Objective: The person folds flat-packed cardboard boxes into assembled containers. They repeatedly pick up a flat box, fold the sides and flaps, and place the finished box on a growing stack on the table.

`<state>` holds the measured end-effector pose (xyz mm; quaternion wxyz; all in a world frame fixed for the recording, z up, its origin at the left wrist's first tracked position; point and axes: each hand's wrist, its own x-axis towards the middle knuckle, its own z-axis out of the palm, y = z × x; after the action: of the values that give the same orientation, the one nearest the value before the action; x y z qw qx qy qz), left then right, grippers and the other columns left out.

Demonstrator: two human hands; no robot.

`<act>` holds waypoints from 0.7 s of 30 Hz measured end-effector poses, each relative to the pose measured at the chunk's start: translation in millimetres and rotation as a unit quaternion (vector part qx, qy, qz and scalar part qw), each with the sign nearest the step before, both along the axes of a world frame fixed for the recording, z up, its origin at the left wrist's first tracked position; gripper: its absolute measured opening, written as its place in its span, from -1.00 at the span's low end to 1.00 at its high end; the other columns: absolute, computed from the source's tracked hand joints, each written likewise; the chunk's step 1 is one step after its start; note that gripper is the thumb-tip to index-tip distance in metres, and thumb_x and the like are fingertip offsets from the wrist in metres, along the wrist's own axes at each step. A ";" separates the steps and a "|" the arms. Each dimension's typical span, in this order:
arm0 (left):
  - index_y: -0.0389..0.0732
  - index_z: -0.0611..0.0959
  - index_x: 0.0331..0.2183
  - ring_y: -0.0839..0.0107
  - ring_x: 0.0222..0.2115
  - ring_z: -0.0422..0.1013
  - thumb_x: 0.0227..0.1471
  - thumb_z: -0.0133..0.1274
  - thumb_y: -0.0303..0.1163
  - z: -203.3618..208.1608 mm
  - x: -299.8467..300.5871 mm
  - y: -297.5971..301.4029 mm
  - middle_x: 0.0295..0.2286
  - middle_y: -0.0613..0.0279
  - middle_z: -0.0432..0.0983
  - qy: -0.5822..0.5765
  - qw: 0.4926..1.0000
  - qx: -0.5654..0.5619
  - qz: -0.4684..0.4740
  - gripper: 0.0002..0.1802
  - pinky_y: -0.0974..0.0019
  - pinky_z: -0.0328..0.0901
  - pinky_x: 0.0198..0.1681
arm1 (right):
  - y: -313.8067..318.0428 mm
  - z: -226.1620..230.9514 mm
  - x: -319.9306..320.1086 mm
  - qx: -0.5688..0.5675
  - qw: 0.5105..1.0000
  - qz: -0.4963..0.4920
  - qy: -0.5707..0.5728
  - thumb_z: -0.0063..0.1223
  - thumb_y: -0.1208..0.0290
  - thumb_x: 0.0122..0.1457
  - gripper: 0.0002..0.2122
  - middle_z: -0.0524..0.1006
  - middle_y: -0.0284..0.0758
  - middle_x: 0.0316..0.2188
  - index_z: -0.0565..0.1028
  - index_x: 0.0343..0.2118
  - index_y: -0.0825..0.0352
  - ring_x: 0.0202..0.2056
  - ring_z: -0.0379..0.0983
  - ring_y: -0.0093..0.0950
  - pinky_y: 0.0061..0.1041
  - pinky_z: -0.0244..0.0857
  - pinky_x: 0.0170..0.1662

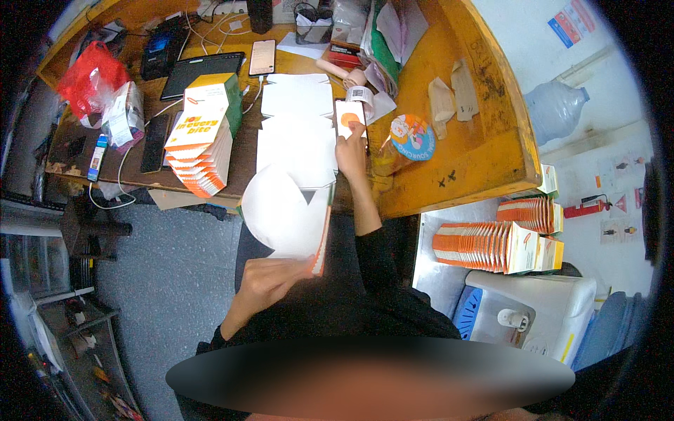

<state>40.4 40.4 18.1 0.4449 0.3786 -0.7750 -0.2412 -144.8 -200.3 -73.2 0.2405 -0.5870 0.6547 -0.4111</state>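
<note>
My left hand point(270, 284) is closed on the near edge of an unfolded paperboard food carton point(286, 217), white inside with an orange-striped side. The carton's rounded flap stands up over the table edge. Beyond it lie flat white carton blanks point(298, 151) with notched edges. At their right, my right hand point(351, 149) reaches over a phone point(345, 112) with a lit white and orange screen. One finger is stretched out onto that screen; the remaining fingers are partly hidden.
Left of the blanks stands a stack of folded cartons point(200, 144). A second phone point(262, 57) and a black tablet-like device point(200, 74) lie behind. The desk's raised wooden side point(484, 105) curves round at right. More cartons point(477, 245) fill a metal surface beside me.
</note>
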 end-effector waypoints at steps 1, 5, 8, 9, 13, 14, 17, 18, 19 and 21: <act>-0.21 0.68 -0.17 0.27 -0.35 0.61 -0.13 0.21 -0.58 0.8 1.5 0.4 -0.32 0.17 0.66 -0.001 1.000 0.017 -0.011 -0.63 0.29 0.50 -0.28 | -0.6 7.0 -0.1 -0.020 0.999 0.012 -0.026 -0.09 0.38 0.24 -0.66 0.49 0.16 -0.17 0.23 0.01 0.42 -0.12 0.41 0.12 -0.07 0.23 -0.01; -0.19 0.69 -0.21 0.26 -0.25 0.59 -0.07 0.15 -0.49 0.0 0.2 -0.8 -0.24 0.19 0.64 -0.045 0.996 0.037 -0.070 -0.72 0.24 0.48 -0.15 | 41.6 62.5 -26.9 0.197 0.947 0.150 -0.205 -0.22 -0.04 0.33 -0.49 0.58 -0.04 -0.41 0.40 -0.09 0.43 -0.35 0.55 -0.18 -0.33 0.37 -0.26; -0.15 0.71 -0.24 0.31 -0.17 0.56 -0.08 0.12 -0.44 -10.2 -4.0 -4.9 -0.22 0.21 0.64 -0.146 0.986 0.012 -0.077 -0.73 0.22 0.44 -0.04 | 93.4 91.5 -55.2 0.230 0.939 0.253 -0.022 -0.12 0.07 0.32 -0.52 0.59 -0.08 -0.40 0.34 0.06 0.43 -0.36 0.59 -0.31 -0.36 0.41 -0.31; -0.15 0.70 -0.24 0.31 -0.17 0.55 -0.08 0.10 -0.43 -15.9 -4.5 -8.1 -0.23 0.22 0.63 -0.161 0.984 -0.011 -0.076 -0.72 0.22 0.43 -0.03 | 113.3 95.5 -63.5 0.204 0.945 0.256 0.024 -0.08 0.12 0.31 -0.54 0.59 -0.08 -0.39 0.33 0.08 0.43 -0.38 0.59 -0.34 -0.36 0.43 -0.33; -0.18 0.67 -0.27 0.31 -0.15 0.53 -0.11 0.09 -0.44 -38.3 3.9 -29.1 -0.26 0.23 0.62 -0.223 0.974 -0.032 -0.036 -0.74 0.20 0.40 0.02 | 145.7 94.6 -76.8 0.296 0.926 0.218 -0.081 0.06 0.37 0.24 -0.59 0.59 -0.05 -0.37 0.30 0.09 0.44 -0.49 0.60 -0.38 -0.41 0.49 -0.45; -0.20 0.66 -0.29 0.30 -0.15 0.53 -0.12 0.10 -0.46 -41.9 6.7 -33.8 -0.27 0.23 0.61 -0.234 0.972 -0.028 -0.014 -0.75 0.20 0.39 0.03 | 147.5 91.4 -74.2 0.290 0.925 0.219 -0.108 0.04 0.42 0.25 -0.62 0.58 -0.10 -0.34 0.31 0.08 0.46 -0.45 0.59 -0.41 -0.46 0.51 -0.45; -0.20 0.58 -0.08 0.23 -0.04 0.46 -0.09 0.08 -0.47 -49.7 -0.3 -45.6 -0.11 0.12 0.54 -0.292 0.956 -0.010 0.034 -0.56 0.09 0.29 0.13 | 150.6 76.0 -49.7 0.279 0.924 0.156 -0.210 0.01 0.50 0.27 -0.69 0.57 -0.15 -0.29 0.34 0.03 0.50 -0.38 0.58 -0.50 -0.53 0.55 -0.46; -0.20 0.56 -0.04 0.21 -0.01 0.43 -0.09 0.08 -0.47 -51.2 -6.7 -47.2 -0.07 0.10 0.52 -0.321 0.945 -0.019 0.057 -0.53 0.06 0.26 0.16 | 150.5 69.8 -39.1 0.238 0.942 0.136 -0.195 0.01 0.50 0.27 -0.70 0.58 -0.16 -0.31 0.35 0.01 0.50 -0.37 0.58 -0.49 -0.53 0.55 -0.46; -0.20 0.50 0.04 0.18 0.08 0.35 -0.02 0.08 -0.45 -52.6 -16.4 -45.6 0.00 0.03 0.46 -0.281 0.959 0.040 0.026 -0.49 0.00 0.17 0.22 | 150.2 63.6 -29.2 0.202 0.955 0.116 -0.185 0.01 0.51 0.26 -0.71 0.58 -0.16 -0.32 0.37 0.00 0.50 -0.37 0.59 -0.48 -0.53 0.55 -0.47; -0.22 0.52 0.02 0.18 0.01 0.43 0.03 0.12 -0.41 -56.9 -37.5 -40.1 -0.02 0.04 0.49 -0.199 0.977 0.049 0.060 -0.54 0.09 0.30 0.12 | 151.2 52.8 -14.4 0.154 0.971 0.093 -0.158 -0.01 0.51 0.27 -0.76 0.60 -0.20 -0.38 0.40 -0.05 0.49 -0.33 0.59 -0.45 -0.49 0.57 -0.39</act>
<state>2.9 0.3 -38.9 0.2766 0.4862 -0.8109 -0.1718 -159.2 -49.1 -20.4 0.4655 -0.5292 0.6063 -0.3684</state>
